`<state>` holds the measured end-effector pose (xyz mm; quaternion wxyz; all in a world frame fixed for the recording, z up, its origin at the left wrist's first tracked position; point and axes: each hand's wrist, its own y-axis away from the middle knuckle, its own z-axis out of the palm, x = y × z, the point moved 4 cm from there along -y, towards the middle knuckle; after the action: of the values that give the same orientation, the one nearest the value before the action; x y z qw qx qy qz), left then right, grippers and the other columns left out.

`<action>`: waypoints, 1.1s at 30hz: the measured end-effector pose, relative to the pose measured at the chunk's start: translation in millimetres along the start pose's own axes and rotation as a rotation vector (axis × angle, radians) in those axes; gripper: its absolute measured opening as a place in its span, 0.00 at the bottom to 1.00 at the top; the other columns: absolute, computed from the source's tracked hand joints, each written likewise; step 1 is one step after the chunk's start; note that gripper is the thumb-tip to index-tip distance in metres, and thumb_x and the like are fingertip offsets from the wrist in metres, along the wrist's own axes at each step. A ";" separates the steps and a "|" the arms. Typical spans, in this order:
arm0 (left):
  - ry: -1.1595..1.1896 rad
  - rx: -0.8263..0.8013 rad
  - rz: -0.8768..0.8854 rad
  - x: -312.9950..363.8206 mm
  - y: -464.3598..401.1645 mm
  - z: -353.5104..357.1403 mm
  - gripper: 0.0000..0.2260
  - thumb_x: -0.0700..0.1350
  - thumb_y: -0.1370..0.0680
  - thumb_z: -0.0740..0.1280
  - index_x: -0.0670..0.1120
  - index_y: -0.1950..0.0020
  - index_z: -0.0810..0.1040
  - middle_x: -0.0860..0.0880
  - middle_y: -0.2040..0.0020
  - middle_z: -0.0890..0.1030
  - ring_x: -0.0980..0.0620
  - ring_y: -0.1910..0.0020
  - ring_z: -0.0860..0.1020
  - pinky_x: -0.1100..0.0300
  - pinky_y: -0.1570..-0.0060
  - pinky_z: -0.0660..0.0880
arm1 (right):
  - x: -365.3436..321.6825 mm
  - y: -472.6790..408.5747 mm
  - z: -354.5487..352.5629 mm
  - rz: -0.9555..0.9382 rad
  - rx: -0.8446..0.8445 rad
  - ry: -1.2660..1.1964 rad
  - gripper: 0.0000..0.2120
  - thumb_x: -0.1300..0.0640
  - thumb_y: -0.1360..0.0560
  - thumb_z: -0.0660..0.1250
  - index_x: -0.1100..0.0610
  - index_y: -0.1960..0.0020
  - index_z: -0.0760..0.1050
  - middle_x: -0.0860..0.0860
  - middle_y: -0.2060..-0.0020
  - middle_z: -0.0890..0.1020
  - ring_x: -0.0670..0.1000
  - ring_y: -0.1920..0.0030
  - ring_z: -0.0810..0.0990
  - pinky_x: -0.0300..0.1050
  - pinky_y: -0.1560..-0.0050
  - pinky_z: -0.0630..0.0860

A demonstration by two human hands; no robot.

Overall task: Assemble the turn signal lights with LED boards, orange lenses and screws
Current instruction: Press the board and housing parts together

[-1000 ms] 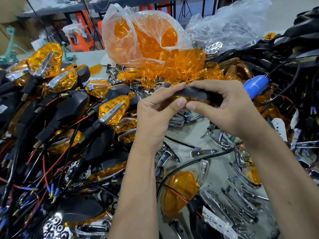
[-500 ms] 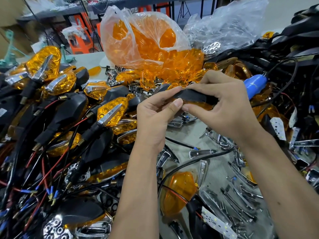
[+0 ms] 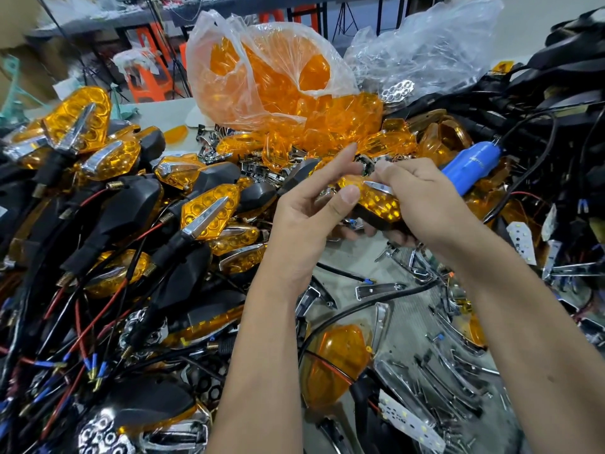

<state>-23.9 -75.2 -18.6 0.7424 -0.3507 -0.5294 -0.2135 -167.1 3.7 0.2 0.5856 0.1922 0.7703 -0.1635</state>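
Nearest us, at the lower centre of the frame, we see a loose orange faceted plastic lens lying on the grey worktop among thin chrome trim strips and a white LED board with small square diodes, cut off partly by our forearms. Bare worktop shows only in a narrow patch between the arms.

At mid-frame our right hand curls round the turn signal light with black housing, orange honeycomb lens and chrome tip; its far end is hidden under the fingers, and a small dark part pinched at the fingertips is too blurred to name. Our left hand is loosely spread, index finger extended, thumb just touching the lens edge, gripping nothing.

Left of the hands, a heap of finished black-and-orange turn signals with red and black wires fills the frame to its edge.

Right of the hands lies a blue cylindrical electric screwdriver; its dark lettering is unreadable.

Further back stand a clear plastic bag of orange lenses and a second clear bag of chrome reflectors.
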 end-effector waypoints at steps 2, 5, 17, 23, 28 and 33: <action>-0.044 -0.003 0.063 2.5 -0.2 -0.3 0.13 0.48 0.21 0.72 0.55 0.37 0.85 0.48 0.40 0.85 0.53 0.54 0.80 0.64 0.63 0.75 | 3.5 -0.6 5.3 0.168 -0.117 -0.062 0.20 0.49 0.12 0.54 0.61 0.53 0.75 0.60 0.73 0.80 0.51 0.82 0.68 0.37 0.81 0.63; 0.011 0.018 0.097 6.5 -0.1 0.9 0.07 0.50 0.23 0.75 0.52 0.47 0.88 0.49 0.50 0.87 0.52 0.54 0.82 0.61 0.56 0.78 | 6.6 3.2 10.6 0.334 -0.223 -0.122 0.17 0.49 0.13 0.52 0.59 0.42 0.75 0.61 0.72 0.81 0.52 0.83 0.67 0.37 0.81 0.63; -0.012 0.238 -0.035 -5.5 -0.8 -16.2 0.07 0.46 0.27 0.78 0.49 0.51 0.87 0.47 0.53 0.87 0.45 0.51 0.84 0.50 0.51 0.82 | -12.0 6.5 2.1 -0.438 -0.057 0.353 0.18 0.52 0.33 0.83 0.49 0.46 0.82 0.42 0.53 0.85 0.47 0.47 0.84 0.55 0.45 0.82; -0.100 0.117 0.094 5.2 1.7 -19.9 0.12 0.37 0.26 0.76 0.49 0.44 0.87 0.45 0.47 0.88 0.46 0.46 0.85 0.53 0.46 0.81 | -15.9 9.0 -7.5 -0.510 -0.071 0.282 0.20 0.50 0.33 0.83 0.51 0.43 0.84 0.43 0.52 0.86 0.48 0.48 0.86 0.53 0.45 0.83; -0.057 0.127 0.118 6.6 1.2 -19.2 0.10 0.40 0.25 0.76 0.51 0.46 0.89 0.46 0.48 0.88 0.45 0.46 0.85 0.53 0.46 0.82 | -21.5 11.6 -6.7 -0.583 -0.048 0.310 0.19 0.52 0.32 0.83 0.55 0.44 0.85 0.48 0.49 0.83 0.52 0.45 0.83 0.57 0.46 0.82; -0.026 0.205 0.061 0.5 3.0 -20.2 0.08 0.42 0.25 0.76 0.48 0.46 0.89 0.42 0.49 0.88 0.41 0.47 0.86 0.47 0.48 0.83 | -26.6 12.1 -3.9 -0.608 -0.054 0.341 0.18 0.48 0.31 0.81 0.47 0.42 0.85 0.52 0.57 0.76 0.54 0.54 0.76 0.56 0.61 0.78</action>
<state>-8.8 -88.2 -23.0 0.7735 -0.2915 -0.5474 -0.1308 -158.1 13.3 26.6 0.3782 -0.0369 0.8830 -0.2755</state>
